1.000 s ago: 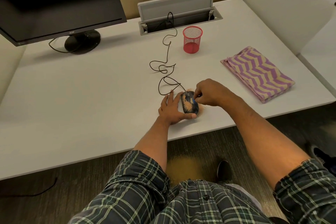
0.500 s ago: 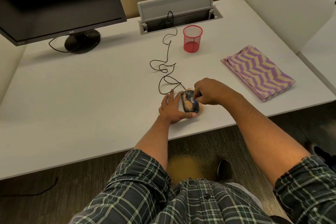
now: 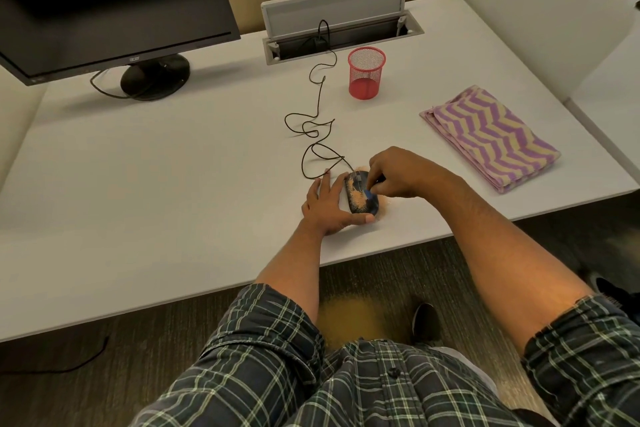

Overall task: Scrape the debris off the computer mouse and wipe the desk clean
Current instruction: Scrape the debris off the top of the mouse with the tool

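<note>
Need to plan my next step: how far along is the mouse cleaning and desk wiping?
Partly done: a strip of the mouse looks bare, but tan debris still covers much. In hand: left hand steadies it, right hand works a blue scraper. Left: the towel lies folded; the desk is unwiped.

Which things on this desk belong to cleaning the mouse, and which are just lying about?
In use: dark computer mouse caked with tan debris, small blue scraper, folded purple-and-cream zigzag cloth, white desk.
Lying about: red mesh cup, black monitor.
</note>
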{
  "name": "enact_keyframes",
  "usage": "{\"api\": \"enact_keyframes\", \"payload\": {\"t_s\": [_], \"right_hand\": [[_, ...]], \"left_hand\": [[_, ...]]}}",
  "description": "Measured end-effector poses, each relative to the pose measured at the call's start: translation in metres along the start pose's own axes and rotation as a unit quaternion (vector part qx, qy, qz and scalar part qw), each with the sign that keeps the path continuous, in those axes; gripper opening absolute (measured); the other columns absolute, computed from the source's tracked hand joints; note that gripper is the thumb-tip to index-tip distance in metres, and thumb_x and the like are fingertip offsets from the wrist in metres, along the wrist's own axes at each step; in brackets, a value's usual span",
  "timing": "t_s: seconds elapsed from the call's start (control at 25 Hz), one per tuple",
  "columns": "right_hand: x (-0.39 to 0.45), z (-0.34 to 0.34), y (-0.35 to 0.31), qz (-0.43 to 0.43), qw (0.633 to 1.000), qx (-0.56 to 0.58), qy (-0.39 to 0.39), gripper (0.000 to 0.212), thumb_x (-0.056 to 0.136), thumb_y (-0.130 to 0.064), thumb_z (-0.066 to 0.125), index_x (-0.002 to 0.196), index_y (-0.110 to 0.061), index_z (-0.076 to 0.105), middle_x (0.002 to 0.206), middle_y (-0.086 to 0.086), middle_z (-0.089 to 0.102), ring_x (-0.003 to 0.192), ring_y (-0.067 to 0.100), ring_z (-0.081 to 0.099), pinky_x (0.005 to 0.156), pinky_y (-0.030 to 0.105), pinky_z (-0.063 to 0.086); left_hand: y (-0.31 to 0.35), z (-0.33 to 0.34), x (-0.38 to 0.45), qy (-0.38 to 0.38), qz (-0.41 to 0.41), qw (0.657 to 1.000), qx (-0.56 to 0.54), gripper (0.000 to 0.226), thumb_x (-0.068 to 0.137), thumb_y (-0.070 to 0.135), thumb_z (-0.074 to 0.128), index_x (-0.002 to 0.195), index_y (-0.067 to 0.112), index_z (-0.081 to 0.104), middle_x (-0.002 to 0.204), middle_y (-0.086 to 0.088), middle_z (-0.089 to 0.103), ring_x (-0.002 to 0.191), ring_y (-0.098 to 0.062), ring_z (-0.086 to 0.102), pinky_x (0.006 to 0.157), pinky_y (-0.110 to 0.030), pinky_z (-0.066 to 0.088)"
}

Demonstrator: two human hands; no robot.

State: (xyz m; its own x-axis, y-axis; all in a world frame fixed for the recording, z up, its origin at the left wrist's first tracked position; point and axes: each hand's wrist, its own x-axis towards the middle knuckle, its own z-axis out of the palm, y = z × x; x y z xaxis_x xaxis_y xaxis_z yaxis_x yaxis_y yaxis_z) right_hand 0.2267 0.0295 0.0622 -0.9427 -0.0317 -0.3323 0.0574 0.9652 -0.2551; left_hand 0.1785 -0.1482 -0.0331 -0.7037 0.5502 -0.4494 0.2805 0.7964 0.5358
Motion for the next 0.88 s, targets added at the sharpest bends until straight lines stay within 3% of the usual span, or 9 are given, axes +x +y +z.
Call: {"api": "enact_keyframes", "payload": {"t_s": [0.24,0.48,0.88], "right_hand": [[0.0001,-0.0009,0.0041,0.056,0.991,-0.008,0.124,0.024,0.09,-0.018,0.062,0.109,-0.018,0.078,0.104,-0.001,0.067,0.091,0.02,0.059,0.071,0.031,0.047],[0.0006,0.0054,-0.0017,0.035,0.998,-0.022,0.044,0.024,0.087,-0.019,0.065,0.108,-0.019,0.078,0.104,-0.001,0.069,0.088,0.015,0.058,0.07,0.028,0.049],[0.0003,0.0033,0.0011,0.03,0.998,-0.001,0.05,0.023,0.089,-0.019,0.066,0.11,-0.017,0.077,0.107,0.0,0.069,0.088,0.013,0.057,0.069,0.025,0.045]], "left_hand": [[-0.0002,-0.0004,-0.001,0.003,0.006,1.0,-0.005,0.12,0.067,0.077,0.072,0.156,0.047,-0.003,0.166,0.01,-0.021,0.152,-0.02,-0.017,0.12,-0.055,0.004],[-0.0001,0.0,-0.0012,0.004,0.004,1.0,-0.005,0.121,0.067,0.077,0.073,0.157,0.046,-0.002,0.165,0.011,-0.022,0.152,-0.02,-0.017,0.121,-0.056,0.004],[-0.0012,0.0003,0.0,0.004,0.003,1.0,-0.009,0.122,0.066,0.077,0.073,0.157,0.046,-0.002,0.165,0.01,-0.022,0.153,-0.02,-0.017,0.121,-0.055,0.003]]}}
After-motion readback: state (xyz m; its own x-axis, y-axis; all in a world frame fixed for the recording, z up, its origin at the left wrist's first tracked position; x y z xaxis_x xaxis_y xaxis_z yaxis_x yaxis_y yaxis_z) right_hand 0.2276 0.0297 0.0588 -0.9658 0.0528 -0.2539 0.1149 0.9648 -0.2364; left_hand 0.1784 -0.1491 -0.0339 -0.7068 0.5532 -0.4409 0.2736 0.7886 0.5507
